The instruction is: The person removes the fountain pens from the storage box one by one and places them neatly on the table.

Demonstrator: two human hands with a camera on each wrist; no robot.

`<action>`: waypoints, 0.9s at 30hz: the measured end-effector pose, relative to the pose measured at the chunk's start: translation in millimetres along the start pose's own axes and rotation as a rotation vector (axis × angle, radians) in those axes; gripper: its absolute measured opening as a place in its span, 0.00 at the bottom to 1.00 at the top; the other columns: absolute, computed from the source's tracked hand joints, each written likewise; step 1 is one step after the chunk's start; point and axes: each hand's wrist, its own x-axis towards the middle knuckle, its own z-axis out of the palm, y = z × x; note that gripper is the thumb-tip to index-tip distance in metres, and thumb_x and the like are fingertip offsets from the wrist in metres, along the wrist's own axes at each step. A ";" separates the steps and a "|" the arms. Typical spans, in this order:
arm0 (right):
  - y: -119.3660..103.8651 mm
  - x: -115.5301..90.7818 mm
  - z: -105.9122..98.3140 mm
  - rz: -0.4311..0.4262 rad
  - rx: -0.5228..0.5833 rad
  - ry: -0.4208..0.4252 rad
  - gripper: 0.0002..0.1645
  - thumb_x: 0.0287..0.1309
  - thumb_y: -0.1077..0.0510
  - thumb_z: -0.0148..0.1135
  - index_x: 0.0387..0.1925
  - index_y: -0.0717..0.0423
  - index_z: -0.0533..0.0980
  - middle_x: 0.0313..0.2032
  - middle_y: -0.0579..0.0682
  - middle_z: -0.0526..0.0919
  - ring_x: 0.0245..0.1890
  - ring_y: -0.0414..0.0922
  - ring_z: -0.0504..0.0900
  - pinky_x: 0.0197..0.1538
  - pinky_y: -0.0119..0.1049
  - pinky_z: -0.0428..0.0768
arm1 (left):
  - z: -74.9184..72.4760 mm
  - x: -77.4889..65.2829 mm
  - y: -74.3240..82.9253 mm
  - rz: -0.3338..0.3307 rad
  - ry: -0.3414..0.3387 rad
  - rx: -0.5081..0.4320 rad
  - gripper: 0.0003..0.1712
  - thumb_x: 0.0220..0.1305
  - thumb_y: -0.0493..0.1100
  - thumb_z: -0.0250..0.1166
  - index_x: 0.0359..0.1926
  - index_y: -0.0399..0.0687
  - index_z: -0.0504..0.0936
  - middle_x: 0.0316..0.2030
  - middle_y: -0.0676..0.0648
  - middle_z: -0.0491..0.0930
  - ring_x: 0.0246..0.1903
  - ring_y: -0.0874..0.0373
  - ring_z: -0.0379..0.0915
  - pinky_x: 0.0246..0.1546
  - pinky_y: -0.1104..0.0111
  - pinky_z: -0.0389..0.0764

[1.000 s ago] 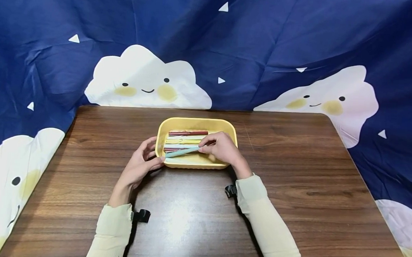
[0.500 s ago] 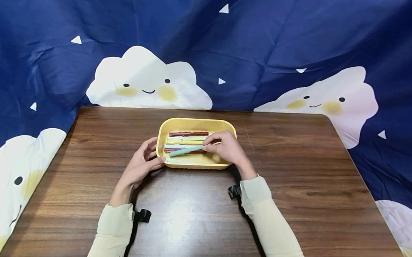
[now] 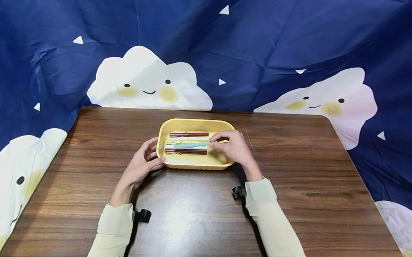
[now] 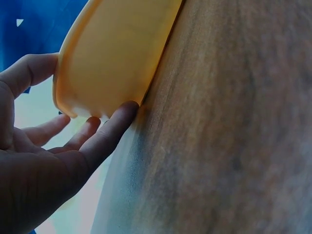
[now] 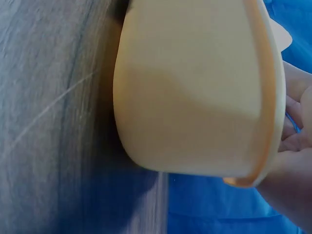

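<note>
A yellow plastic box (image 3: pixel 197 166) with rounded corners stands on the wooden table, several pens lying side by side in it. My right hand (image 3: pixel 233 146) reaches over the box's right end and pinches the right tip of a light teal pen (image 3: pixel 192 145) between thumb and fingers. That pen lies across the row, over or just above the others. Dark red pens (image 3: pixel 191 134) and a yellow pen (image 3: pixel 186 142) show around it. My left hand (image 3: pixel 142 162) holds the box's left front corner, its thumb (image 4: pixel 41 66) at the rim and its fingers against the outer wall.
The brown table (image 3: pixel 314 188) extends on all sides of the box. Behind it hangs a dark blue cloth (image 3: pixel 245 37) printed with white clouds. In the right wrist view, the box wall (image 5: pixel 195 97) hides the pens and most of the fingers.
My right hand has moved right and slightly away with the teal pen, which has turned from slanted to nearly level with the row. My left hand has stayed on the box.
</note>
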 end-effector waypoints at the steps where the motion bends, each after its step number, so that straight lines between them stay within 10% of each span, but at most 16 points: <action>1: 0.6 -0.4 -0.4 -0.002 0.001 0.008 0.04 0.53 0.62 0.77 0.31 0.58 0.88 0.34 0.48 0.89 0.39 0.43 0.84 0.45 0.41 0.82 | 0.0 -0.1 0.0 0.000 0.001 0.002 0.47 0.63 0.25 0.64 0.78 0.41 0.53 0.70 0.33 0.61 0.68 0.39 0.62 0.49 0.64 0.84; 27: -8.6 -13.3 -9.7 -0.011 0.100 0.193 0.06 0.55 0.72 0.72 0.35 0.73 0.85 0.39 0.64 0.87 0.42 0.56 0.84 0.42 0.36 0.81 | -5.9 3.5 1.2 -0.010 -0.028 -0.031 0.46 0.64 0.25 0.64 0.78 0.41 0.52 0.71 0.33 0.59 0.67 0.39 0.61 0.49 0.64 0.84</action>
